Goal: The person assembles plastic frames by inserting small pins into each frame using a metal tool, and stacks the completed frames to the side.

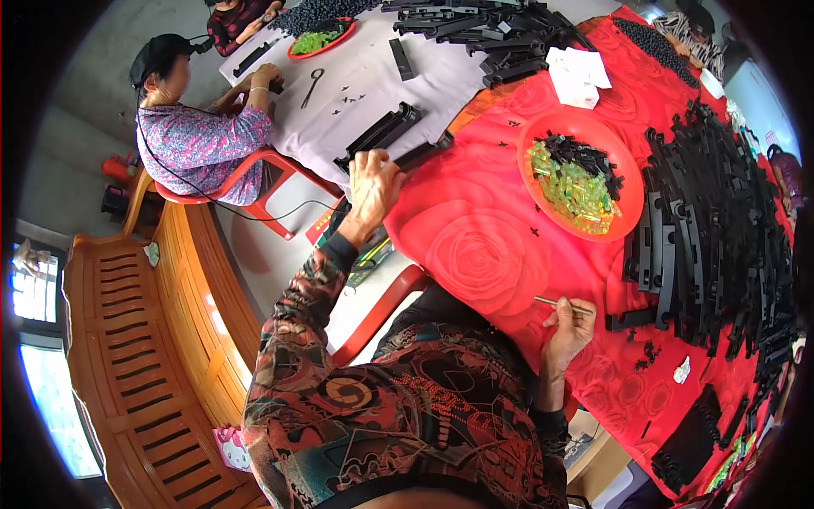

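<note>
Left hand (373, 182) is stretched out to the counter's (475, 229) near-left edge, fingers curled down over the end of a long black plastic strip (421, 154) where the red rose-print cloth meets the grey-white cloth (373, 76); grip looks closed on it, underside hidden. Another black strip assembly (379, 134) lies just beyond the hand on the grey-white cloth. Right hand (570, 329) sits at the near edge of the red cloth, fingers pinched narrow on a thin metal rod-like tool (560, 303) pointing left. Red round tray (581, 174) mid-counter, holding yellow-green translucent small parts plus black clips. Large stack of black strips (712, 220) fills the right side, touching the tray's right rim. Small black clips (649, 352) scattered near the right hand, and a small white piece (682, 370) beside them. White folded paper packet (578, 75) at the far edge of the red cloth, no print readable. Far corner: second red tray (320, 40) with green parts, a pair of scissors (313, 86), more black strips (483, 34). A co-worker in a floral top (199, 140) sits on a red chair at the far-left corner, hands on the counter. Wooden bench (144, 356) to the left, off the counter.
</note>
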### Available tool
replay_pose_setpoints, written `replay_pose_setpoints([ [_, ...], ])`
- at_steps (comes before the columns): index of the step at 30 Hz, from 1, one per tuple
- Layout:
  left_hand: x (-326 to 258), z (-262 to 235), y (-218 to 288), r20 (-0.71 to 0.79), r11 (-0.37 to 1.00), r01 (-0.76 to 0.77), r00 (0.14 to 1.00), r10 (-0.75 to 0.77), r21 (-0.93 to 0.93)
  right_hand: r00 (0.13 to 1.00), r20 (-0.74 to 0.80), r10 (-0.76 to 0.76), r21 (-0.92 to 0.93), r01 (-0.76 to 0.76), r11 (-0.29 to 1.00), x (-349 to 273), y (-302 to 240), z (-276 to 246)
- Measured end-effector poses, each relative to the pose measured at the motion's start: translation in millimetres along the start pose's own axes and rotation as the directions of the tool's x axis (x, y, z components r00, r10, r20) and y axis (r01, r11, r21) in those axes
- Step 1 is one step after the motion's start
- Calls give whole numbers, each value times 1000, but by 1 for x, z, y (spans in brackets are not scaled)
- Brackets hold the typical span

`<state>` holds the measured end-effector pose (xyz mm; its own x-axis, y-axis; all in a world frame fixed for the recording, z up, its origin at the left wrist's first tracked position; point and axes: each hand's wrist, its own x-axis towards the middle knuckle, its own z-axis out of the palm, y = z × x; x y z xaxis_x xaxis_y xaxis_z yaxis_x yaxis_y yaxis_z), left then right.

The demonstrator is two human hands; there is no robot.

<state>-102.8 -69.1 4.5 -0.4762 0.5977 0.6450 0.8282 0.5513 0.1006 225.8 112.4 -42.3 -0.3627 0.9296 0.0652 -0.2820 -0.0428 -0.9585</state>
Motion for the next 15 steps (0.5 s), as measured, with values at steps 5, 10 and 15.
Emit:
replay_pose_setpoints([
  [5,4,31,-36,-12,986,69,998,-68,149,999,-17,29,-17,-30,999,-7,3,-4],
  [10,4,42,-43,-6,979,127,992,-128,158,996,-66,56,-19,-57,998,-7,14,-14],
  [15,5,47,-47,-19,978,149,989,-148,145,997,-52,64,-26,-65,998,-6,16,-14],
])
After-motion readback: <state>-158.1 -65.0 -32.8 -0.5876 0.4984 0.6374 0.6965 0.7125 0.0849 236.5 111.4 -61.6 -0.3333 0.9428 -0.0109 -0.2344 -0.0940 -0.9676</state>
